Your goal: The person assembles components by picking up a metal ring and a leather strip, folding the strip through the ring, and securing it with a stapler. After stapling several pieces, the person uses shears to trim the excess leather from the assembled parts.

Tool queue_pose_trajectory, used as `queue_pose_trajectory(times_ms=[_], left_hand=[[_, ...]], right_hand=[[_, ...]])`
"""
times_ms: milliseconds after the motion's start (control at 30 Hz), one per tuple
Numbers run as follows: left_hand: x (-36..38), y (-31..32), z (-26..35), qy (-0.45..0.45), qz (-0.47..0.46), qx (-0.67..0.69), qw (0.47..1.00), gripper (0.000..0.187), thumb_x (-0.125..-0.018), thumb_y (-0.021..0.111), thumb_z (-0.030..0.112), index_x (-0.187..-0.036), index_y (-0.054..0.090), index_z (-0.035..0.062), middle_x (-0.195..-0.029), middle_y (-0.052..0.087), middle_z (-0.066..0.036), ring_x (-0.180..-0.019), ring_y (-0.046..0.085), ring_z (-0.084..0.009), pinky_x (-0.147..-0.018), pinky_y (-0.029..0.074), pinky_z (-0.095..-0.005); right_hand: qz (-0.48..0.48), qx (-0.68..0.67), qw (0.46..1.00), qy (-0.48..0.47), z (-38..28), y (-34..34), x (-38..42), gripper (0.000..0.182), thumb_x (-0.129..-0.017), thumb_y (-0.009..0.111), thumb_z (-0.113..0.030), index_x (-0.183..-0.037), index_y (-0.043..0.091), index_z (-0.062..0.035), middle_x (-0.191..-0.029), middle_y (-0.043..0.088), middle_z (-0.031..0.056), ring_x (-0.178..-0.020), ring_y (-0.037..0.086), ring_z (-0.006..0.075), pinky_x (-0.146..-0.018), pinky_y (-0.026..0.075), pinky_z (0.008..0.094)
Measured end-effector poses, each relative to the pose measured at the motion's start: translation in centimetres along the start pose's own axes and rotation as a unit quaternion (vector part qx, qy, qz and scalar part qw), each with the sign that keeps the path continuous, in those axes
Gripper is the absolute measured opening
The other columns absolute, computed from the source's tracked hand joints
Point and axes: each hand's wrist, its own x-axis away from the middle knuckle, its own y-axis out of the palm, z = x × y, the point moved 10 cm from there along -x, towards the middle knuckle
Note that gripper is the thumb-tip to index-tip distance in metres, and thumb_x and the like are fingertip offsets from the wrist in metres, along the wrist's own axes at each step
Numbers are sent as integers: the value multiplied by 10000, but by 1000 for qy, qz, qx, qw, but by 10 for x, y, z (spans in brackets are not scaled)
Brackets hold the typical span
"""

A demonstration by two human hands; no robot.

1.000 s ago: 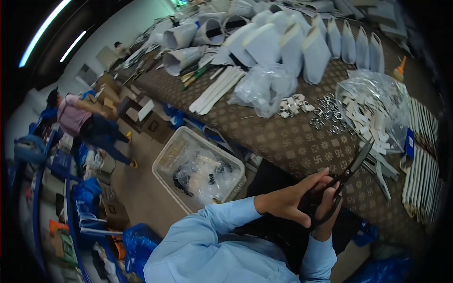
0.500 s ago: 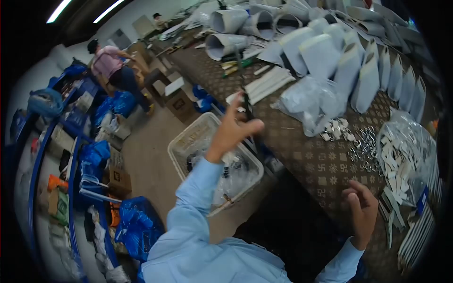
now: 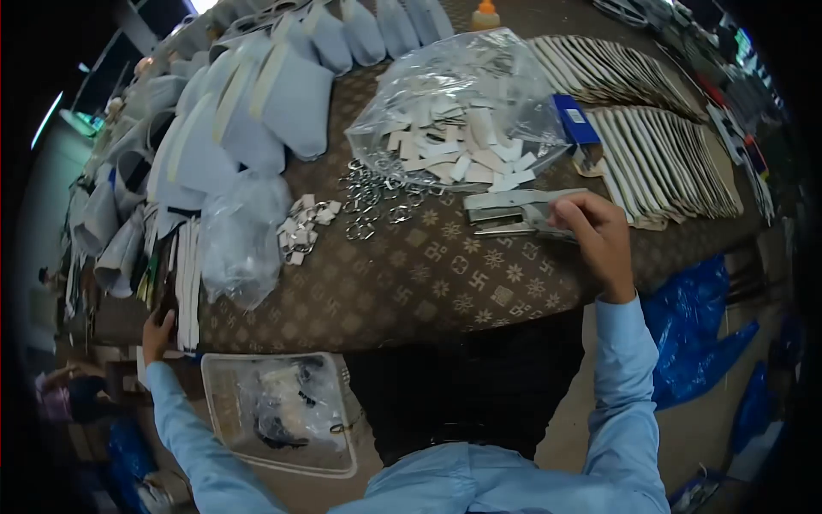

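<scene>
My right hand (image 3: 593, 233) has its fingers closed on the end of a silver metal stapler (image 3: 505, 212), which lies on the patterned tablecloth. Just beyond the stapler sits a clear plastic bag (image 3: 368, 128) full of white and beige cut pieces (image 3: 479, 128). A blue box (image 3: 575, 120) is close above my right hand. Far to the left, my left hand (image 3: 157, 336) is at the table edge, beside a stack of long white strips (image 3: 186, 287). Something dark is at its fingertips; its grip is too small to make out.
Metal rings (image 3: 377, 193) and small white tabs (image 3: 306, 224) lie mid-table. Rows of white curved panels (image 3: 291, 98) stand at the back left, folded strips (image 3: 659, 167) at the right. A white crate (image 3: 281, 467) stands below the front edge. Blue plastic (image 3: 698, 334) is at the right.
My view has swung right, toward the table. My right hand has come onto the stapler and closed on it. My left hand is now low at the table's left edge.
</scene>
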Motion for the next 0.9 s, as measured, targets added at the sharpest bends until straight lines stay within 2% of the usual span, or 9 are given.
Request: queue_pose_trajectory(times_ms=[67,133,200,267,400,667,700,833,900], left_hand=[[-4,-21,37,-2,5,-70,998,657,-813,664,400,-1283,476,-18,-1229,541,-203,-1123,527,-289,-938,417,-376],[30,-45,143,92,131,67,985,521,-864,617,349,-1224,538,-20,-1168,585,-186,-1055,569,-263,-909,433,-352],[92,-59,286,210,253,88,940,365,-902,580,252,-1148,593,-18,-1072,633,-155,-957,610,-224,-838,463,-320],[120,-18,377,246,155,283,914,274,-904,571,164,-1103,609,-20,-1011,653,-115,-906,620,-190,-784,477,-297],[165,118,537,426,-123,149,884,229,-841,622,134,-1032,631,8,-886,630,-153,-816,621,-256,-716,478,-322],[142,218,565,472,-194,10,860,170,-815,622,152,-858,617,-12,-833,609,-179,-822,573,-369,-747,445,-426],[143,208,566,501,-157,49,850,152,-820,610,129,-878,636,-9,-830,615,-180,-826,580,-365,-745,451,-410],[140,186,560,432,-137,183,873,185,-833,609,80,-993,651,-1,-843,657,-146,-755,637,-254,-684,481,-324],[131,196,543,254,-230,342,875,170,-861,607,90,-987,653,-15,-822,666,-88,-732,631,-138,-656,489,-271]], right_hand=[[8,8,1000,0,12,-12,-15,186,-897,572,-130,-924,633,43,-791,636,66,-708,566,102,-649,455,236],[4,11,1000,-7,17,-12,-37,184,-893,575,-130,-923,631,43,-796,636,61,-704,560,96,-642,453,236],[-19,133,988,-80,1,11,-65,152,-828,616,-110,-941,663,-19,-756,653,98,-694,627,206,-647,470,299],[-123,190,965,-129,-10,60,-86,192,-785,615,-82,-968,670,-64,-836,654,127,-791,626,288,-703,480,343],[-195,285,907,-240,5,127,-106,228,-761,621,-92,-985,669,-94,-870,646,116,-864,605,308,-759,478,374],[-106,241,948,-176,3,91,-120,112,-768,636,-143,-759,588,-42,-778,622,105,-778,600,314,-676,460,401],[-63,211,955,-200,-10,76,-120,108,-820,633,-117,-784,580,-30,-725,616,84,-629,578,235,-599,464,304],[-28,37,996,-81,-10,45,-116,101,-862,603,-110,-833,590,-14,-717,619,41,-627,572,120,-589,454,234],[-35,-18,991,-126,-19,50,-111,113,-882,588,-111,-900,601,0,-715,613,8,-674,561,51,-595,452,201]])
